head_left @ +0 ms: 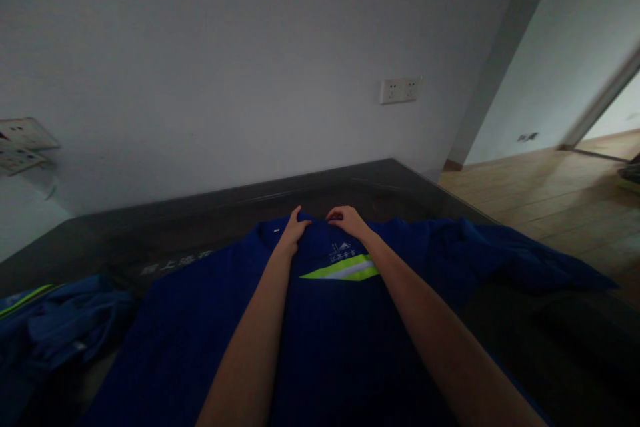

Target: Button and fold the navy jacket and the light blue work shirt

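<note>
A blue work jacket (330,333) lies spread over a dark table, its collar end toward the wall. White lettering and a yellow-green and silver strip cross its chest. At the left part of the collar, my left hand (294,232) has the cloth between thumb and fingers. My right hand (349,220) pinches the collar's right part with curled fingers, a short gap away from the left. One sleeve (520,250) stretches out to the right past the table's edge. My forearms cover parts of the jacket front.
Another crumpled blue garment (75,320) with a yellow-green stripe lies at the left. The dark table (380,187) meets a grey wall behind. Wall sockets (401,90) sit above it, with more sockets (25,143) at far left. Tiled floor (540,190) shows at right.
</note>
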A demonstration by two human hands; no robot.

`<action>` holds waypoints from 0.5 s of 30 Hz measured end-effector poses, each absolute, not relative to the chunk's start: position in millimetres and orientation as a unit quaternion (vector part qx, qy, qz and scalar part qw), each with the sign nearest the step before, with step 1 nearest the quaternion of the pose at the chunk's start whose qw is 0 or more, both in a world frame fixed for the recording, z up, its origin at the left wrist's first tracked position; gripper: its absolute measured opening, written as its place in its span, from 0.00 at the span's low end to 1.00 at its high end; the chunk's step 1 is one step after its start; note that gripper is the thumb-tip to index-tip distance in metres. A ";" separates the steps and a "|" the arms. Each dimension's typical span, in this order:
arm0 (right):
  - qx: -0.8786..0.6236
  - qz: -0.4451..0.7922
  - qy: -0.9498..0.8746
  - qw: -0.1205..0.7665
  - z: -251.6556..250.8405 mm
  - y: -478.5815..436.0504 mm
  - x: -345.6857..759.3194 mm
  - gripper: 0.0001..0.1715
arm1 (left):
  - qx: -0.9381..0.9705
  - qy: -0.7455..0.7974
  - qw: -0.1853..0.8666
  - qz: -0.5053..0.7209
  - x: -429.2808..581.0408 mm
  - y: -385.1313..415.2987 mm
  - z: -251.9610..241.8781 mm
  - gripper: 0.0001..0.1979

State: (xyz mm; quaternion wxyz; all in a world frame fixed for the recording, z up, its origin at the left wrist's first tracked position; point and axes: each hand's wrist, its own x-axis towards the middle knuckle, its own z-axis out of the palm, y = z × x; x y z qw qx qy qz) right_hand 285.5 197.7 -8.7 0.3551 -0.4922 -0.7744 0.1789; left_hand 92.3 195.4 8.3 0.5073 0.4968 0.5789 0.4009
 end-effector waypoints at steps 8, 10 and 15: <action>-0.576 0.061 -0.764 0.283 -2.9 186.2 280.4 0.09 | 0.593 0.547 0.398 0.436 97.6 189.9 10.6 0.34; -0.585 0.046 -0.763 0.271 -3.1 185.2 279.1 0.09 | 0.650 0.531 0.333 0.430 100.2 186.1 10.9 0.34; -0.600 0.016 -0.765 0.233 -5.4 186.9 275.0 0.08 | 0.702 0.578 0.234 0.343 105.2 177.6 8.3 0.34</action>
